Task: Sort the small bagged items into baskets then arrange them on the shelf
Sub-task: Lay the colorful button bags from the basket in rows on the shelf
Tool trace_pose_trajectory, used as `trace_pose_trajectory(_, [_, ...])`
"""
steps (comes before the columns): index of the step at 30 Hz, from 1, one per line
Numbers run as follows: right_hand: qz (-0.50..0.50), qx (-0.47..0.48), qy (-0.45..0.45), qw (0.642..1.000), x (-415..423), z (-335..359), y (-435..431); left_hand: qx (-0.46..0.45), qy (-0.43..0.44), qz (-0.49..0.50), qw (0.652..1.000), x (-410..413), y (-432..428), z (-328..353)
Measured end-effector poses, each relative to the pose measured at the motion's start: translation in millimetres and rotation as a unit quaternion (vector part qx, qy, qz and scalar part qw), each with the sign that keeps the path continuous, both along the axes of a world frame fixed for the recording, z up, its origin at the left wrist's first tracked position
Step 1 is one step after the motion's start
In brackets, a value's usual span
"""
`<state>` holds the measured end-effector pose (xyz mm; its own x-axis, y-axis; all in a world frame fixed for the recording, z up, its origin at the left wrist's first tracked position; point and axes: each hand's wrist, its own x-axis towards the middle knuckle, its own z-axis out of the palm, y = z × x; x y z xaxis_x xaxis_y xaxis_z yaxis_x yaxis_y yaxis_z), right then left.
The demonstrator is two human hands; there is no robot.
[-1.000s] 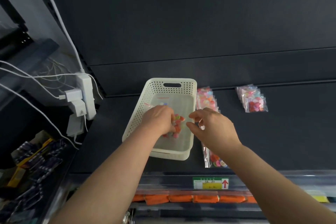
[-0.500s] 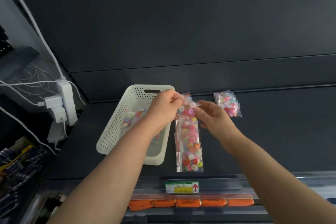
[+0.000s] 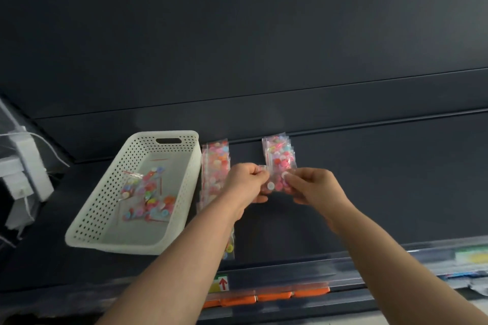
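A small clear bag of pink and red buttons (image 3: 277,185) hangs between my two hands above the dark shelf (image 3: 383,192). My left hand (image 3: 244,179) pinches its left top corner and my right hand (image 3: 310,187) pinches its right side. Behind it a stack of similar pink button bags (image 3: 280,153) lies on the shelf. A row of button bags (image 3: 215,166) lies right of the white perforated basket (image 3: 184,179), partly hidden by my left forearm. Several bags of mixed-colour buttons (image 3: 148,195) lie inside the basket.
A white power strip with plugs and cables (image 3: 25,166) hangs at the left shelf wall. The shelf's front rail carries a price label with a red arrow (image 3: 221,283). Orange packs (image 3: 264,297) sit on the level below.
My hands moved from the basket to the right, past the row of bags, and now hold one bag in front of the pink stack. The view has swung right and closer.
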<state>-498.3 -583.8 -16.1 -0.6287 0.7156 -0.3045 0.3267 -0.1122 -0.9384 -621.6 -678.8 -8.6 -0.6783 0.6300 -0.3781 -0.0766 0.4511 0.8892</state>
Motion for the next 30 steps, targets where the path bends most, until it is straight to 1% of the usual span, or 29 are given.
trace_pose_trajectory(3, [-0.009,0.035,-0.024,0.999,1.7,-9.7,13.7,-0.02,0.003,-0.002,1.0,2.7,9.9,-10.7])
trace_pose_trajectory(6, [0.003,0.027,-0.035,0.999,-3.9,-15.7,26.2,-0.043,0.041,0.022,0.998,-0.8,23.1,-21.6])
trace_pose_trajectory(7, [0.003,0.051,-0.047,0.998,-7.1,-17.5,30.9,-0.054,0.066,0.03,0.996,-2.2,27.7,-24.1])
trace_pose_trajectory(10, [-0.006,0.158,-0.085,0.984,-15.6,-17.7,41.6,-0.103,0.179,0.027,0.978,-6.0,39.4,-28.2])
trace_pose_trajectory(13, [-0.017,0.192,-0.082,0.978,-20.9,-20.3,46.4,-0.138,0.243,0.01,0.96,-8.4,45.9,-30.9])
trace_pose_trajectory(16, [-0.024,0.198,-0.087,0.976,-24.8,-25.6,48.2,-0.16,0.273,0.001,0.949,-10.8,49.9,-36.0])
trace_pose_trajectory(19, [-0.025,0.206,-0.103,0.973,-26.7,-28.1,50.8,-0.171,0.28,0.002,0.945,-12.1,51.6,-38.3])
trace_pose_trajectory(23, [-0.035,0.25,-0.114,0.961,-27.8,-26.3,50.1,-0.172,0.305,0.003,0.937,-12.3,47.8,-27.7])
trace_pose_trajectory(25, [-0.019,0.3,-0.126,0.946,-30.6,-19.7,46.1,-0.157,0.33,-0.007,0.931,-14.6,40.8,-12.4])
trace_pose_trajectory(28, [0.054,0.406,-0.169,0.896,-39.9,-7.3,31.5,-0.143,0.38,-0.011,0.914,-24.0,19.2,16.7])
trace_pose_trajectory(30, [0.096,0.454,-0.179,0.868,-49.2,-1.5,16.5,-0.151,0.407,0.002,0.901,-33.1,-1.4,31.5])
